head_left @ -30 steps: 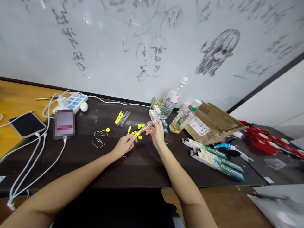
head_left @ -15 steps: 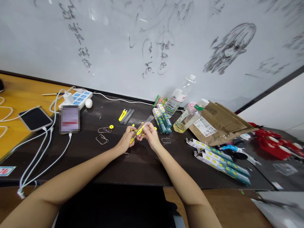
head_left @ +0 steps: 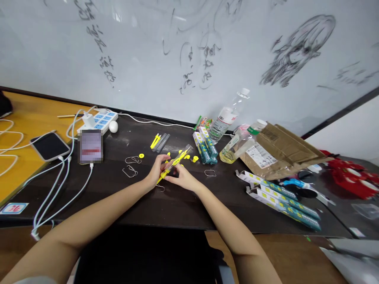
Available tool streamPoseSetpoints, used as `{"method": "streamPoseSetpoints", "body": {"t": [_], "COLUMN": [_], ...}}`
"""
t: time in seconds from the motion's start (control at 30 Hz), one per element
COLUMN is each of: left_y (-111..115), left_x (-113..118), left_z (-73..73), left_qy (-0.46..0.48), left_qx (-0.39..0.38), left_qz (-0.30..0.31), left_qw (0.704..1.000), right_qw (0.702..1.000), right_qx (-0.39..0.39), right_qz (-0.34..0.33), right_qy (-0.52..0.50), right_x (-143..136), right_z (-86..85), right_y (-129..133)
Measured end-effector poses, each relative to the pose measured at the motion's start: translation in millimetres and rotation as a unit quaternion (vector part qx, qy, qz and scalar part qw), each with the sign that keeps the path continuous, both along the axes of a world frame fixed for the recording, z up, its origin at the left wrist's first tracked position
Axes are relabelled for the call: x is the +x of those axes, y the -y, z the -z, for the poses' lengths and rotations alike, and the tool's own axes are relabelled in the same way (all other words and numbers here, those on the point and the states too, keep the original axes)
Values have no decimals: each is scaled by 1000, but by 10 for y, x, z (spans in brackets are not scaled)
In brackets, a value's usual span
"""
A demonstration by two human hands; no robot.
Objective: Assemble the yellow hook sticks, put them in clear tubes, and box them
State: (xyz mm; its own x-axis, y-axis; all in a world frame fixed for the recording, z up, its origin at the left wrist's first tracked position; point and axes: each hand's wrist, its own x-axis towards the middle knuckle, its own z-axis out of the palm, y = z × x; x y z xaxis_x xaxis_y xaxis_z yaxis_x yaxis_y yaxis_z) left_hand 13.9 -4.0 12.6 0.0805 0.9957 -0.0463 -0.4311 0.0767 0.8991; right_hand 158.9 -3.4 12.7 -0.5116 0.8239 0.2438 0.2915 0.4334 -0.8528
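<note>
A slim yellow stick with a clear plastic tube around its upper part lies tilted between my hands, its far end pointing up and right. My left hand closes on the stick's lower half from the left. From the other side my right hand has its thumb and fingers against the same stick; some fingertips are hidden behind it. Small yellow caps lie scattered just beyond the hands. A bent wire hook rests on the table below the left hand.
Yellow sticks and clear tubes lie further back. Wire hooks and a yellow ring are at left, near a cabled phone. Teal-and-white boxes, bottles and a brown parcel occupy the right.
The right hand has slid down from the tube's upper end, so more of the yellow stick and tube shows. Loose yellow caps are now more visible. The view has shifted slightly.
</note>
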Motion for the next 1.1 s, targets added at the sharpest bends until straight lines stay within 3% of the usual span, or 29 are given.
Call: {"method": "streamPoseSetpoints", "body": {"t": [0.23, 0.4, 0.5, 0.6, 0.73, 0.83, 1.0, 1.1], "left_y": [-20, -68, -80, -63, -26, -16, -7, 8], "left_x": [11, -5, -19, -3, 34, 34, 10, 4], "left_z": [18, 18, 10, 24, 66, 84, 56, 42], "left_qy": [-23, -56, -93, -121, -124, -146, -177, -188], "left_qx": [-49, -67, -40, 5, 103, 145, 197, 202], "left_qz": [-44, -54, -7, 96, 189, 195, 197, 197], "left_qw": [998, 995, 995, 988, 969, 959, 944, 941], "right_qw": [997, 989, 973, 954, 942, 944, 959, 961], "right_qx": [-43, -77, -116, -121, -124, -128, -137, -135], "right_qz": [-30, -26, 35, 98, 120, 102, 10, 0], "right_qy": [-54, -122, -195, -255, -288, -286, -248, -241], "right_x": [-88, -24, 117, 273, 375, 353, 210, 142], "right_z": [118, 70, -30, -126, -195, -216, -181, -127], "right_y": [51, -11, -141, -274, -346, -305, -177, -149]}}
